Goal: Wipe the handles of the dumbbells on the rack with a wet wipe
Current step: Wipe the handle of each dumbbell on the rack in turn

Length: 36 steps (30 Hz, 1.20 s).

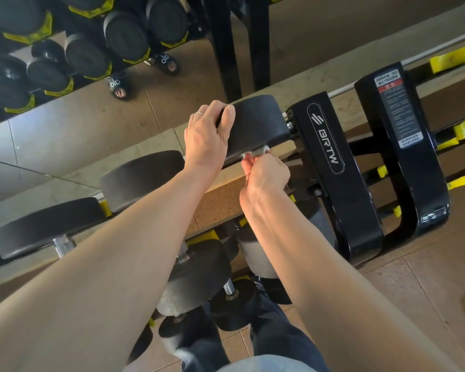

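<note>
A black dumbbell sits at the right end of the rack's top tier, beside the black upright marked BRTW. My left hand grips the near-left edge of its round head. Just below that head, my right hand is curled round the metal handle, pinching a white wet wipe against it. Most of the handle is hidden by my fingers and the head. Two more dumbbells lie further left on the same tier.
Lower tiers hold several dumbbells under my forearms. A mirror behind the rack reflects dumbbells and sandalled feet. A second black rack upright with a warning label stands to the right. Brown tiled floor lies at right.
</note>
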Motion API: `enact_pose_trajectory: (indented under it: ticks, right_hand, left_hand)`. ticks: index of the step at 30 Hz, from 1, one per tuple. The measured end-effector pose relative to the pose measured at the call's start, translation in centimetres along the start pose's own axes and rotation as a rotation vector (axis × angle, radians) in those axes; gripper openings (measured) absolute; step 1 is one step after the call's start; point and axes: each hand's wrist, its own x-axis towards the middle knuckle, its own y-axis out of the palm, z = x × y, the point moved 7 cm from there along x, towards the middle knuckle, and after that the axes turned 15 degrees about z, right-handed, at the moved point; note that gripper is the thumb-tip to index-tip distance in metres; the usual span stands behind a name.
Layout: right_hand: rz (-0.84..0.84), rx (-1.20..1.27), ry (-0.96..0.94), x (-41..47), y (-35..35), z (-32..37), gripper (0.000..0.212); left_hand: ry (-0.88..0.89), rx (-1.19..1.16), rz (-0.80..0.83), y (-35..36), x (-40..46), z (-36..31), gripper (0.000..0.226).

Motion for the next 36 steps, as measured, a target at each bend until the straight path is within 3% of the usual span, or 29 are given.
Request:
enact_pose_trajectory:
  ticks: [9,17,19,23,28,32,36]
  right_hand:
    - [0.202,0.008,0.107,0.3,0.5,-4.2,0.034]
    - [0.329,-0.317,0.332,0.2,0.5,-4.1,0.017]
    - [0.249,-0.361,0.255,0.2,-0.9,-1.1,0.018]
    - [-0.022,-0.185,-0.072,3.0,-3.6,5.1,0.036]
    - [0.094,-0.552,-0.015,3.1,-1.0,2.4,0.034]
    - [0.23,-0.954,-0.12,2.8,-2.2,4.6,0.036]
    - [0.145,-1.219,-0.213,4.7,-2.8,7.2,0.037]
  left_hand:
    - [-0.015,0.024,-0.016,-0.1,0.0,-0.1,0.039]
    - [0.008,0.04,0.006,-0.3,0.1,-0.3,0.04]
    - [0.011,0.03,0.012,-0.3,0.0,-0.3,0.039]
    - [0.003,-0.01,0.015,-0.2,-0.1,-0.4,0.036]
    - [-0.009,-0.026,0.022,-0.2,-0.2,-0.4,0.035]
    - [-0.006,-0.042,0.024,-0.2,-0.3,-0.6,0.035]
    - [-0.006,-0.042,0.018,-0.2,-0.3,-0.4,0.035]
